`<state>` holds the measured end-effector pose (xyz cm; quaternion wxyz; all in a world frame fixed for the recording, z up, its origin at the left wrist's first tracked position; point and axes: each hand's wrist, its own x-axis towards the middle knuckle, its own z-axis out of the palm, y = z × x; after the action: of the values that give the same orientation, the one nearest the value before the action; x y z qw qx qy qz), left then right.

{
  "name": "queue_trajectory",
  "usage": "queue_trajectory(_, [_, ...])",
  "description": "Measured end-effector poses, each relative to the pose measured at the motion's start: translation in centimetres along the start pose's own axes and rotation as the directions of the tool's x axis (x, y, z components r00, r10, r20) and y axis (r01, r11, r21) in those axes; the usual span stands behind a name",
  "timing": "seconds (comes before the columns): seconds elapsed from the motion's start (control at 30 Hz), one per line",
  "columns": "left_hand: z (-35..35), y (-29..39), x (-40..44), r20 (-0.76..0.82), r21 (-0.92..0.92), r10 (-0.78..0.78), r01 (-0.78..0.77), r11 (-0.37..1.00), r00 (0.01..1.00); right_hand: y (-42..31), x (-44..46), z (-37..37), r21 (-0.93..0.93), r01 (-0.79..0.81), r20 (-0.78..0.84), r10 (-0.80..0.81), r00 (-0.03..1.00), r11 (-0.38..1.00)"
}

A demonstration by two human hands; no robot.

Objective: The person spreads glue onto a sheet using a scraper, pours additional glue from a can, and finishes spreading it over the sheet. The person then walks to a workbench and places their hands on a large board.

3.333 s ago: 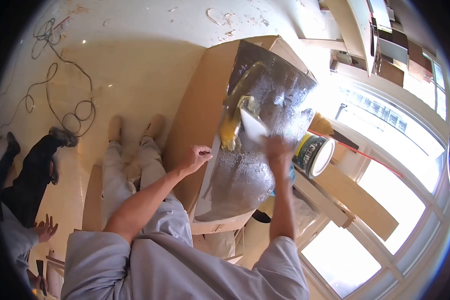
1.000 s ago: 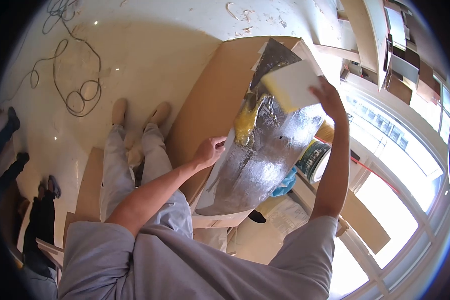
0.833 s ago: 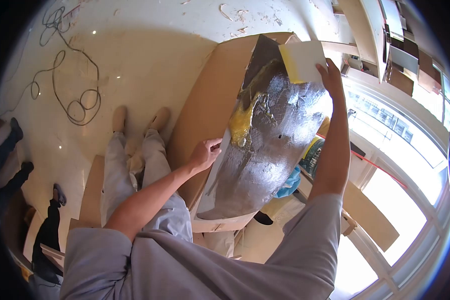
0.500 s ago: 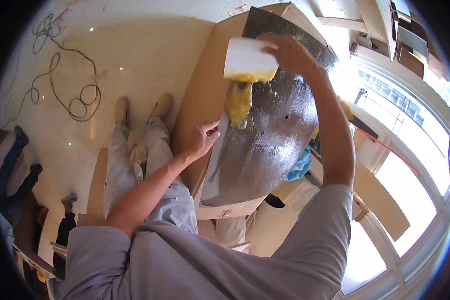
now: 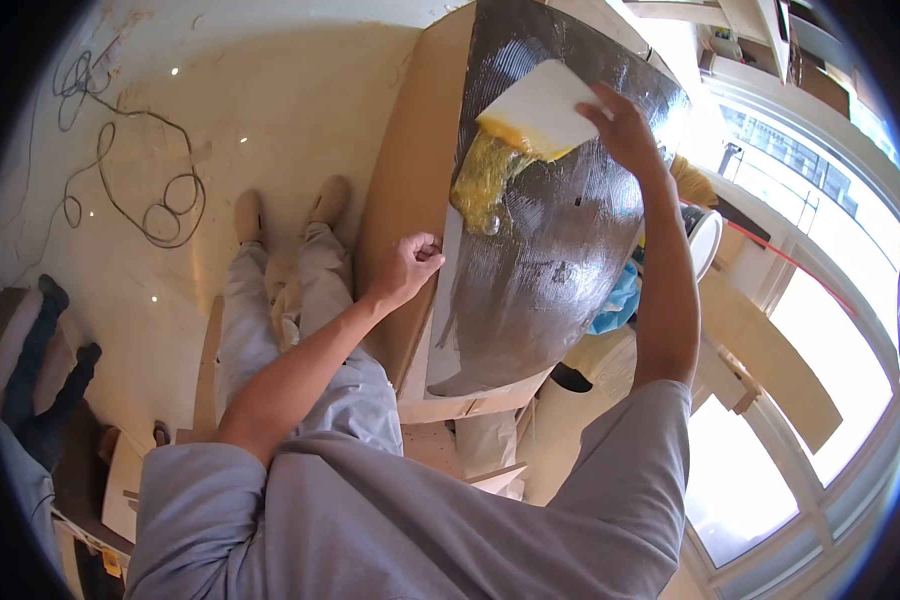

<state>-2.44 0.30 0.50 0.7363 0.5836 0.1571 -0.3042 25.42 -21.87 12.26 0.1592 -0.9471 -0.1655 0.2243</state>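
My right hand grips the right edge of a flat white spreader, whose lower edge is coated yellow. That edge touches a thick yellow, glossy mass on a dark, shiny wet panel. Fine ridges mark the panel's upper part. The panel lies on top of a large brown box-like piece. Beside the panel's pale left edge is my left hand, its fingers curled together; whether anything is between them is hidden.
A bucket with a white rim and a blue cloth or bag are right of the panel. A long board lies near the windows. A cable loops over the floor at left, near another person's legs.
The spreader has gone from the panel's top right to its upper left, onto the yellow mass, with my right hand. My left hand stays by the left edge. The view has shifted.
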Motion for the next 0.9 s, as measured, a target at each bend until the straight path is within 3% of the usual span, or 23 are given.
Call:
queue_trajectory(0.13, [0.7,0.0,-0.1,-0.050,-0.090,0.008,-0.013,0.996,0.999,-5.0,-5.1,2.1,0.052,0.082,0.152,-0.089,0.984,0.995])
queue_trajectory(0.23, [0.0,1.9,0.9,-0.063,-0.165,0.005,-0.015,0.986,0.998,-4.8,-11.6,2.5,-0.035,0.411,0.095,-0.406,0.909,0.911])
queue_trajectory(0.33, [-2.2,2.6,2.3,0.033,-0.049,0.015,-0.013,0.999,0.999,-6.3,-16.1,1.1,0.078,0.186,0.101,-0.194,0.976,0.979])
queue_trajectory(0.37, [-2.6,1.7,2.0,0.067,0.056,-0.059,0.055,0.997,0.996,-5.3,-16.3,0.6,0.010,0.114,0.011,-0.115,0.993,0.993])
queue_trajectory(0.4, [-2.4,1.0,1.6,0.092,0.039,-0.060,0.056,0.998,0.994,-4.1,-16.2,0.2,-0.051,0.032,-0.086,-0.036,0.996,0.998])
queue_trajectory(0.43, [-2.1,0.2,0.7,0.116,0.021,-0.061,0.059,0.998,0.991,-3.6,-14.8,-0.7,0.134,-0.234,-0.057,0.243,0.968,0.963])
queue_trajectory(0.47, [-1.9,-0.4,0.0,0.135,0.001,-0.062,0.062,0.998,0.989,-1.1,-13.0,-0.3,0.025,-0.217,-0.166,0.218,0.962,0.976])
queue_trajectory(0.5, [-1.7,-0.7,-0.7,0.150,-0.012,-0.069,0.072,0.997,0.986,-0.4,-10.8,-0.6,0.073,-0.133,-0.191,0.145,0.971,0.988])
queue_trajectory(0.6, [-1.0,-0.9,-2.1,0.138,0.071,-0.091,0.081,0.994,0.986,2.0,-5.5,0.1,0.029,-0.024,-0.175,0.028,0.984,0.999])
queue_trajectory(0.67, [-1.1,-0.5,-2.3,0.137,0.136,-0.060,0.041,0.990,0.989,0.6,-6.3,1.3,0.037,-0.050,-0.158,0.055,0.986,0.998])
queue_trajectory(0.73, [-0.9,-0.5,-2.4,0.126,0.122,-0.044,0.029,0.992,0.991,-0.3,-10.0,2.7,-0.061,0.033,-0.055,-0.036,0.998,0.998])
queue_trajectory(0.8, [-0.9,-0.7,-2.5,0.133,0.085,-0.067,0.056,0.995,0.989,-3.8,-14.9,2.7,-0.085,0.250,0.010,-0.251,0.968,0.964])
queue_trajectory(0.83, [-1.0,-0.9,-2.4,0.134,0.071,-0.076,0.067,0.995,0.988,-5.1,-17.8,3.2,-0.113,0.228,0.039,-0.225,0.973,0.967])
queue_trajectory(0.87, [-1.2,-0.9,-2.3,0.133,0.059,-0.056,0.048,0.997,0.990,-7.3,-20.3,3.2,-0.158,0.103,0.051,-0.096,0.994,0.982])
queue_trajectory(0.9, [-1.2,-1.0,-2.3,0.131,0.046,-0.037,0.031,0.998,0.991,-8.5,-22.7,3.9,-0.126,0.072,-0.084,-0.083,0.993,0.989])
